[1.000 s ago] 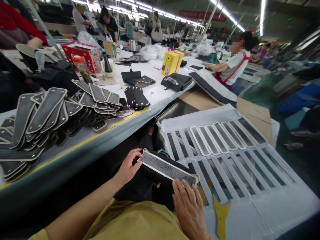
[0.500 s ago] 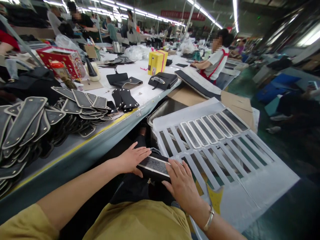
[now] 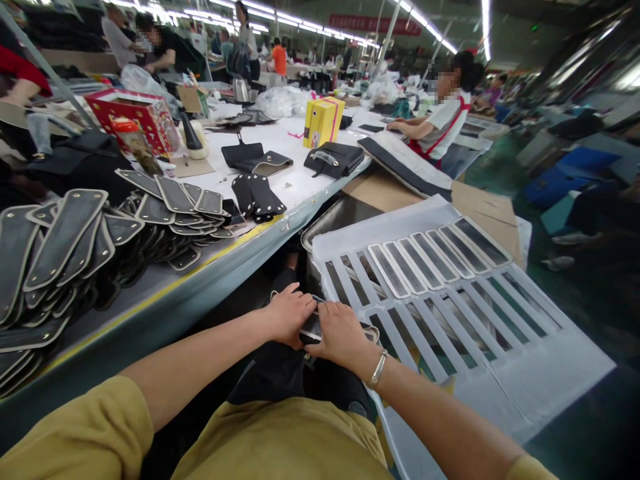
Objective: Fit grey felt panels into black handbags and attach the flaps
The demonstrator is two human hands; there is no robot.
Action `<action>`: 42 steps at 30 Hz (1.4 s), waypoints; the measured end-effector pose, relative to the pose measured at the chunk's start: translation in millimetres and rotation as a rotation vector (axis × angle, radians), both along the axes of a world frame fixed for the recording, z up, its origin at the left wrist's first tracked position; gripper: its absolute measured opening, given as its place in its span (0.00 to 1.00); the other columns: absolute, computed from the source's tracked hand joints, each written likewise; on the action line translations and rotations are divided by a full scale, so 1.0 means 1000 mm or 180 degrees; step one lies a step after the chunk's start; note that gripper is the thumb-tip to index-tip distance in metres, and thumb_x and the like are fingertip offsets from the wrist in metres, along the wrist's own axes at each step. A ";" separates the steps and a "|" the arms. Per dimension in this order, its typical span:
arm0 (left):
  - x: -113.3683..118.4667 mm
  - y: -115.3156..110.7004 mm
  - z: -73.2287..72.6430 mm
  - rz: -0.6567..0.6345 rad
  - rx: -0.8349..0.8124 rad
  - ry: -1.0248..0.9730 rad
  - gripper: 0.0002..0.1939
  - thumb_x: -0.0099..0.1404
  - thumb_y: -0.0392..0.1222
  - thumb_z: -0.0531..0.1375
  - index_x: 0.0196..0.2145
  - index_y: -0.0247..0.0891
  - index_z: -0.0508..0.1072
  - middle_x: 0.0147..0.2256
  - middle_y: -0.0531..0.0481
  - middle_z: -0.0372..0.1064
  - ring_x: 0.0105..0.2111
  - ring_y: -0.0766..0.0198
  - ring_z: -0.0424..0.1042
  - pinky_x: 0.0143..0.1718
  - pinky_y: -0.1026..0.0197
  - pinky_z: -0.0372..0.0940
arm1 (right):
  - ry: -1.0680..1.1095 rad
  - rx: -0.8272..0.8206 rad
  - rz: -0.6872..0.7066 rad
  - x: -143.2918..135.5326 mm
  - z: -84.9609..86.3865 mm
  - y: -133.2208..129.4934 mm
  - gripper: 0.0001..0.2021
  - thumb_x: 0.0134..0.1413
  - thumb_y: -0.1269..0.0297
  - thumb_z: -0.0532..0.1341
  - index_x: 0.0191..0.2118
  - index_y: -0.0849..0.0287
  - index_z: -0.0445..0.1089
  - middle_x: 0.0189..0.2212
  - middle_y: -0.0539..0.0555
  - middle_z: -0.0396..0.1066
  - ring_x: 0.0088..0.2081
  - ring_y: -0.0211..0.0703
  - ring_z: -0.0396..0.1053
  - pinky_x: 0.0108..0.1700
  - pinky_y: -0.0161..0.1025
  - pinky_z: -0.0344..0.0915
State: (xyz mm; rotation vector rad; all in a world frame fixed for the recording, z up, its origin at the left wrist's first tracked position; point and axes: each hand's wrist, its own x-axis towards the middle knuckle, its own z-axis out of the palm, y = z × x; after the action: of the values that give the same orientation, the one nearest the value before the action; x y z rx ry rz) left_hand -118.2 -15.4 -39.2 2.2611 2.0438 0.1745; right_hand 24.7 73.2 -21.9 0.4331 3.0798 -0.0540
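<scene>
A dark strip with pale edging [image 3: 312,328] lies across my lap, mostly covered by my hands. My left hand [image 3: 290,316] is curled over its middle, fingers bent and thumb on the near side. Close beside it, my right hand [image 3: 342,335] grips the same strip, with the two hands nearly touching. The strip's pale right end pokes out past my right hand. To the right, a white slotted board [image 3: 545,373] carries a row of dark pale-edged panels [image 3: 413,263].
A heap of dark panels with rivets [image 3: 65,243] covers the left of the long table. Behind it are black bag parts [image 3: 257,197], a black bag [image 3: 334,160], a yellow box [image 3: 323,122] and a red box [image 3: 133,117]. A co-worker [image 3: 447,120] sits at the table's far right.
Both hands have come inward to the middle of the strip. Their fingers, stretched flat before, are now curled around it. The whole view has shifted slightly.
</scene>
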 end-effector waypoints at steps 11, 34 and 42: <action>-0.015 -0.016 -0.006 0.0031 -0.0031 -0.0179 0.39 0.39 0.53 0.66 0.49 0.36 0.63 0.42 0.42 0.67 0.42 0.48 0.68 0.58 0.41 0.42 | -0.0201 -0.0185 -0.0111 0.059 0.004 0.029 0.37 0.34 0.51 0.67 0.51 0.68 0.62 0.43 0.63 0.69 0.46 0.54 0.65 0.54 0.49 0.52; -0.045 -0.036 0.000 0.0269 -0.0285 -0.0847 0.49 0.40 0.59 0.68 0.58 0.44 0.57 0.57 0.40 0.59 0.57 0.47 0.58 0.61 0.38 0.33 | -0.1955 -0.1306 0.0026 0.026 0.032 0.081 0.34 0.28 0.43 0.68 0.44 0.58 0.71 0.40 0.58 0.74 0.40 0.55 0.72 0.37 0.42 0.66; -0.061 -0.085 -0.033 0.1414 -0.0065 -0.3403 0.46 0.52 0.53 0.64 0.63 0.40 0.48 0.61 0.39 0.51 0.60 0.49 0.53 0.57 0.47 0.55 | -0.0375 -0.1028 -0.0189 0.037 0.019 0.060 0.29 0.54 0.51 0.57 0.57 0.64 0.61 0.56 0.63 0.62 0.56 0.54 0.61 0.58 0.50 0.55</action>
State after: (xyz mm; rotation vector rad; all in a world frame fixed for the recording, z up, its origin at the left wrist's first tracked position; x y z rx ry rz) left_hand -178.8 -100.5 -71.9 1.1536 1.7786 1.0889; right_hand 62.1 133.3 -2.6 0.4887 2.8671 -0.4993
